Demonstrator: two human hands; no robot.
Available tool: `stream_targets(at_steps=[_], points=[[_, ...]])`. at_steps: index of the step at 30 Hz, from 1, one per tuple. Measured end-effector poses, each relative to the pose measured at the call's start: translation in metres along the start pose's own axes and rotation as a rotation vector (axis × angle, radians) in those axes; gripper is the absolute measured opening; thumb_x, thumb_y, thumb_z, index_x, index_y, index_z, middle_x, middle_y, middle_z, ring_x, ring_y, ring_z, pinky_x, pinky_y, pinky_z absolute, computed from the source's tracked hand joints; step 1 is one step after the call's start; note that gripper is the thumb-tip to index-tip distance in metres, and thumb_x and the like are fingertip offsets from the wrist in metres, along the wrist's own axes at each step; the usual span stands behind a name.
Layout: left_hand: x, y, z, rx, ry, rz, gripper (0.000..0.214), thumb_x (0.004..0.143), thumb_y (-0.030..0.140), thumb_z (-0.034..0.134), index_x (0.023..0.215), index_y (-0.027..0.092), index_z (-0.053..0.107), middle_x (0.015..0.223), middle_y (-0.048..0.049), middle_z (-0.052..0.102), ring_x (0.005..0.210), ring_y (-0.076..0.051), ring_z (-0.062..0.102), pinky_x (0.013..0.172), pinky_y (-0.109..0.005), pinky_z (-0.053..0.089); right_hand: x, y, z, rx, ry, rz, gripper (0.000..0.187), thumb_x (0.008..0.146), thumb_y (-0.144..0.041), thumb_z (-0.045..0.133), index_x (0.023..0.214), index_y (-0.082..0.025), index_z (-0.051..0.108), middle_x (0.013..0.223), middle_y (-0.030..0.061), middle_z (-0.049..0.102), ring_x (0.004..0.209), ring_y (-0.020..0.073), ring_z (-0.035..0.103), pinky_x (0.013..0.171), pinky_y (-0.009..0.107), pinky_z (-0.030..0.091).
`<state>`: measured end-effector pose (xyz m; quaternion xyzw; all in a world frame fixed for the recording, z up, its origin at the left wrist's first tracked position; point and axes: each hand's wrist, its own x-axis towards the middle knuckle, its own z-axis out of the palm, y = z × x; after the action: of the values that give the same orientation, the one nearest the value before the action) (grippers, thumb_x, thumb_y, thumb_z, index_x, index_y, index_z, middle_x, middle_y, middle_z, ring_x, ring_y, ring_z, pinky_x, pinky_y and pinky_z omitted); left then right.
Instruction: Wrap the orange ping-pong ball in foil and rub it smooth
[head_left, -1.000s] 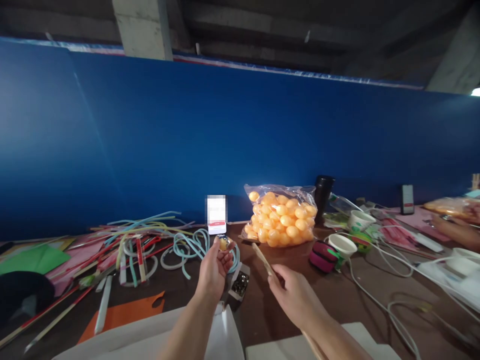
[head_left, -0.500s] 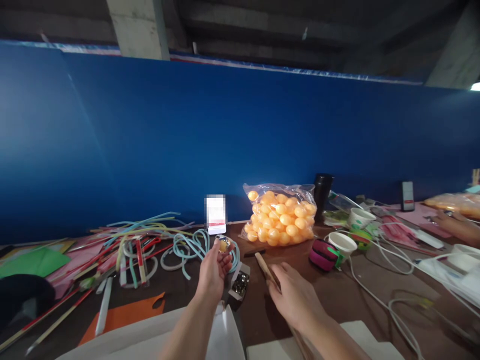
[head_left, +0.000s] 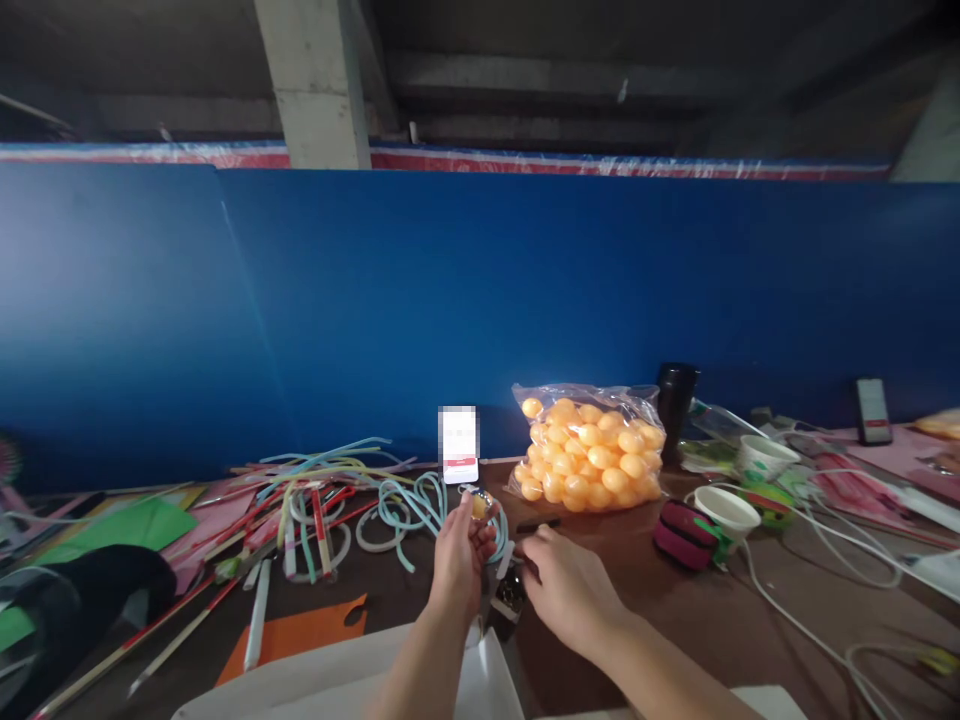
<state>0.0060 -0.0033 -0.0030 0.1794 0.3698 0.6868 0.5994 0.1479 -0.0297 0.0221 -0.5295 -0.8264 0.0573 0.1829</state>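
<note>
My left hand is raised over the brown table and pinches a small orange ball with a shiny metal piece around it. My right hand is just to its right, fingers curled down at a small open box of dark metal bits. What those fingers hold is hidden. No wooden stick shows in the right hand. A short black pen lies just beyond the right hand's knuckles.
A clear bag of orange balls stands behind the hands, beside a black cup. Coloured tubes and sticks sprawl at left, over orange paper. A pink pouch, paper cups and white cables lie right. White boxes sit nearest me.
The right hand has dropped from holding up a wooden stick to the small box beside the left hand, and the stick is out of sight. The view shifted left and tilted upward.
</note>
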Motion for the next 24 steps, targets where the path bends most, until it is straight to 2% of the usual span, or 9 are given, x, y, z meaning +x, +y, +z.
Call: stream_targets(at_steps=[2, 8, 12, 15, 17, 20, 24], points=[[0.0, -0.001, -0.001, 0.004, -0.012, 0.002, 0.034, 0.079, 0.042, 0.068, 0.093, 0.013, 0.059, 0.086, -0.0101, 0.071, 0.051, -0.007, 0.058, 0.046, -0.017, 0.045, 0.006, -0.005, 0.002, -0.032, -0.033, -0.001, 0.016, 0.082, -0.019, 0.056, 0.084, -0.02, 0.071, 0.09, 0.0097, 0.071, 0.088, 0.0269, 0.068, 0.07, 0.03, 0.047], [0.001, -0.002, -0.002, 0.017, -0.011, -0.004, 0.036, 0.079, 0.044, 0.068, 0.094, 0.013, 0.059, 0.088, -0.0114, 0.071, 0.052, -0.007, 0.057, 0.046, -0.017, 0.045, 0.011, -0.014, 0.014, -0.072, -0.062, -0.011, 0.022, 0.078, -0.011, 0.057, 0.093, -0.016, 0.072, 0.093, 0.0133, 0.074, 0.087, 0.0271, 0.068, 0.087, 0.036, 0.042], [0.002, -0.002, -0.002, 0.017, -0.003, -0.008, 0.036, 0.078, 0.044, 0.069, 0.094, 0.013, 0.059, 0.088, -0.0112, 0.071, 0.052, -0.007, 0.057, 0.047, -0.017, 0.046, 0.009, -0.011, 0.017, -0.027, -0.081, -0.003, 0.026, 0.081, -0.008, 0.052, 0.095, -0.018, 0.072, 0.092, 0.0128, 0.074, 0.089, 0.0277, 0.068, 0.079, 0.033, 0.044], [0.002, -0.003, -0.002, 0.012, 0.002, -0.014, 0.036, 0.079, 0.042, 0.069, 0.096, 0.013, 0.059, 0.089, -0.0116, 0.071, 0.052, -0.007, 0.058, 0.047, -0.018, 0.047, 0.008, -0.007, 0.016, 0.028, -0.105, 0.022, 0.025, 0.083, -0.01, 0.051, 0.095, -0.019, 0.071, 0.094, 0.0123, 0.073, 0.084, 0.0273, 0.069, 0.07, 0.031, 0.044], [0.001, -0.003, -0.002, 0.01, -0.005, -0.01, 0.036, 0.079, 0.042, 0.069, 0.097, 0.013, 0.059, 0.09, -0.0119, 0.071, 0.053, -0.008, 0.059, 0.047, -0.018, 0.047, 0.008, -0.004, 0.013, 0.074, -0.106, 0.044, 0.022, 0.084, -0.012, 0.052, 0.094, -0.019, 0.07, 0.095, 0.0126, 0.073, 0.088, 0.0286, 0.069, 0.068, 0.031, 0.044], [-0.001, -0.004, -0.002, 0.012, -0.04, 0.013, 0.036, 0.079, 0.042, 0.068, 0.096, 0.013, 0.059, 0.092, -0.013, 0.071, 0.056, -0.009, 0.06, 0.048, -0.019, 0.048, 0.009, 0.0, 0.007, 0.166, -0.089, 0.087, 0.017, 0.083, -0.014, 0.054, 0.093, -0.018, 0.068, 0.095, 0.0126, 0.072, 0.092, 0.0291, 0.067, 0.07, 0.031, 0.044], [-0.005, 0.0, 0.003, 0.011, -0.065, 0.018, 0.03, 0.083, 0.039, 0.064, 0.095, 0.012, 0.06, 0.093, -0.0139, 0.071, 0.055, -0.009, 0.059, 0.049, -0.02, 0.05, 0.008, 0.005, -0.004, 0.364, -0.055, 0.083, 0.019, 0.088, -0.016, 0.05, 0.094, -0.019, 0.068, 0.098, 0.0101, 0.071, 0.093, 0.0232, 0.067, 0.079, 0.028, 0.045]])
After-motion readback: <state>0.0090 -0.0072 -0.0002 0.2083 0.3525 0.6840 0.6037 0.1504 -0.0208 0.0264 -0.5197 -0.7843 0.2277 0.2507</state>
